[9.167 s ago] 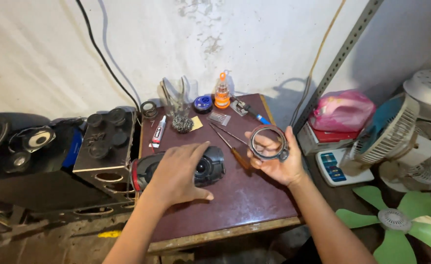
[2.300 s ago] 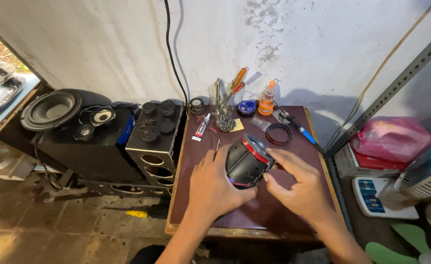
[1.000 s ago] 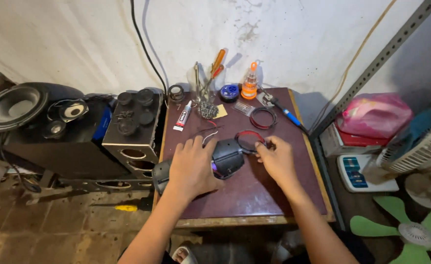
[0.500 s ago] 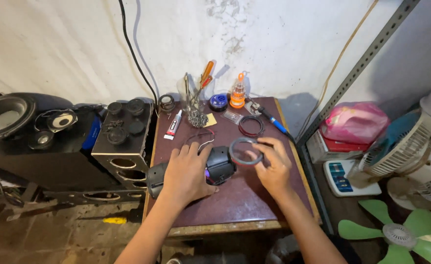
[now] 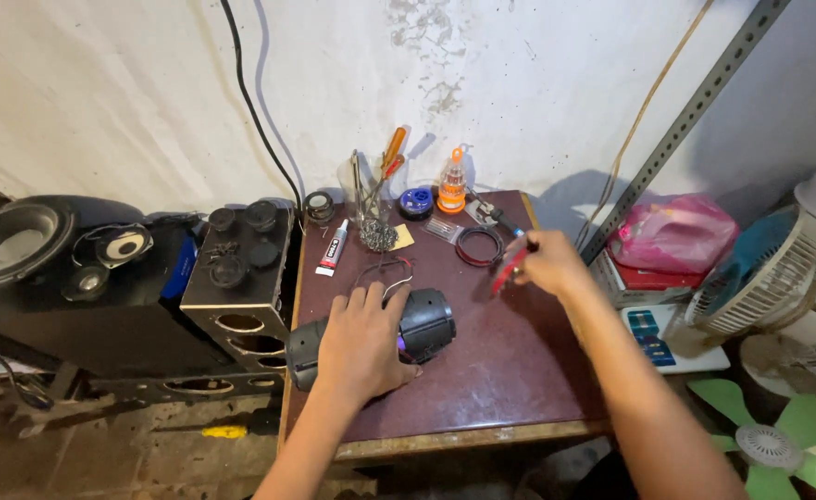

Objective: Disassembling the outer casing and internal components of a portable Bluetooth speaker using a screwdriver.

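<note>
The left hand (image 5: 363, 341) lies palm down, fingers spread, over the black cylindrical speaker (image 5: 380, 339) at the centre of the frame, pressing it onto the dark red table (image 5: 510, 370) rather than wrapping round it. The speaker lies on its side, one end toward the table's left edge. The right hand (image 5: 548, 263) reaches out right of centre, arm stretched from the lower right, its fingers pinched shut on a small red ring-like part (image 5: 507, 268) held just above the tabletop. Just left of it lies one dark ring (image 5: 478, 246), flat on the table. Along the back edge, upper centre, stand one glass jar of tools (image 5: 371, 208), one orange bottle (image 5: 451, 182) and one blue round tin (image 5: 416, 201); one glue tube (image 5: 332, 250) lies left of the jar. One black speaker cabinet (image 5: 236, 278) stands at the left; two fans (image 5: 769, 268) stand at the right edge.
</note>
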